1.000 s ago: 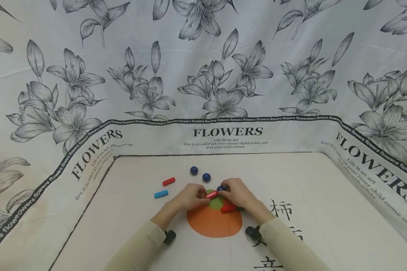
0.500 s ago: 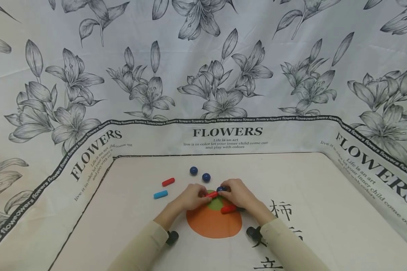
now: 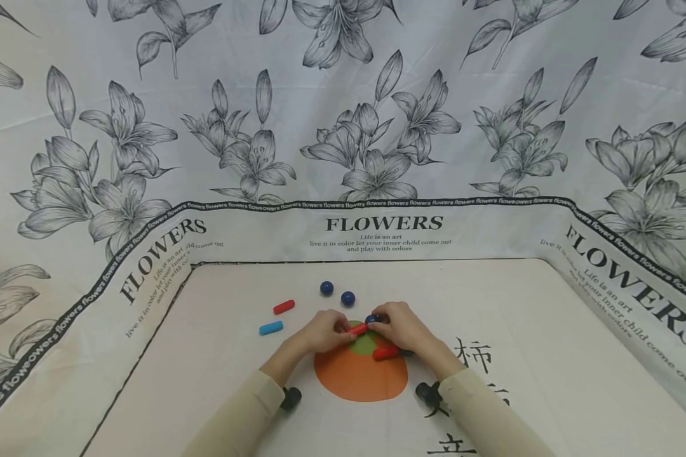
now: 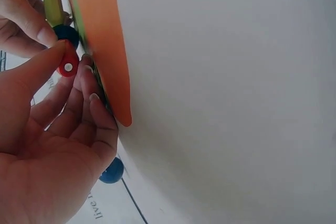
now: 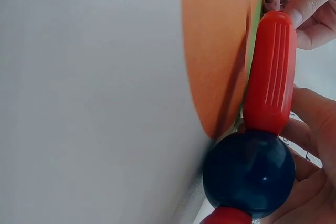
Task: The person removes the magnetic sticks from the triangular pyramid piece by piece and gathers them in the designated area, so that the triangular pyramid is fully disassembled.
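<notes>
Red rod (image 3: 357,329) at the far edge of the orange print (image 3: 360,381), pinched between thumb and fingers of the left hand (image 3: 327,331). Dark blue ball (image 3: 371,319) at its end, by the print's far edge, gripped by thumb and fingertips of the right hand (image 3: 399,324). Cannot tell whether fully seated at that joint. With an off-axis push, likely to skew there, or to slip off the ball's smooth curve. Under too much twist, liable to loosen the yellow-green rod (image 4: 52,6) behind, also near the print's far edge, and to swing the second red rod (image 3: 385,353) over the print's right side. From a careless left knuckle, possible knock to the loose ball (image 3: 348,298) beyond the print, free to roll.
</notes>
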Motion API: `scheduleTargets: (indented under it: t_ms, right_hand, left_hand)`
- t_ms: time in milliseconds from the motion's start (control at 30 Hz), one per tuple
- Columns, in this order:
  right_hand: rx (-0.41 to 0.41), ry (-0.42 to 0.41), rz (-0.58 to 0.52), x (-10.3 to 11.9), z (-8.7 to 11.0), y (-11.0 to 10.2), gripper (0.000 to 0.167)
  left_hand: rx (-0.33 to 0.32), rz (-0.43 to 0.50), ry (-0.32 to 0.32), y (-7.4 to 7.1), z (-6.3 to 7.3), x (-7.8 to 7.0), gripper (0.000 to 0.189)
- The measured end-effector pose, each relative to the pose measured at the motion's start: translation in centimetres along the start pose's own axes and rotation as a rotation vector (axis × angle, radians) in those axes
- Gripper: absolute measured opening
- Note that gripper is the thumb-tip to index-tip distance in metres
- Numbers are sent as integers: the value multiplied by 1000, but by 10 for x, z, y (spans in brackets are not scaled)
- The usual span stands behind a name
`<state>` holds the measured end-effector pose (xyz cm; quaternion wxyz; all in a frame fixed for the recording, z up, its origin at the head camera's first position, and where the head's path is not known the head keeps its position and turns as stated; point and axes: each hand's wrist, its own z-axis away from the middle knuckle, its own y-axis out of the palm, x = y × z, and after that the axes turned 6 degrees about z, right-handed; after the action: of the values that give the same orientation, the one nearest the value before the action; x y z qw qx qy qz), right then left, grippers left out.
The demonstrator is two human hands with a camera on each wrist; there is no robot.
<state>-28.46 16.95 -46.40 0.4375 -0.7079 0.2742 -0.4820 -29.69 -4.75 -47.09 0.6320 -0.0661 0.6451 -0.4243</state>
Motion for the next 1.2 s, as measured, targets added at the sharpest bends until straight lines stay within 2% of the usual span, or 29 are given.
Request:
scheduleTargets:
  t_ms: [333,600,767,867,1067,1200]
  right_hand:
    - [0,-10,7,2,0,-1,22]
    - [1,-9,18,3,0,-2,19]
    - [2,1,8,4,1,-3,20]
    - [-1,3,9,4,1,-1,20]
    - [-9,-1,8,2,1,-1,19]
    - [-11,0,1,1,0,0,19]
  left_hand:
    - [12,16,-10,-2,1,-1,13]
    - [41,4,30,-7,3,1,11]
    - [10,-31,44,-11,8,2,11]
    - [-26,-66,43,-21,11,4,10]
    - [-101,-133,29,-54,13,15,11]
    - [-163,-185,-47,-68,13,30,12]
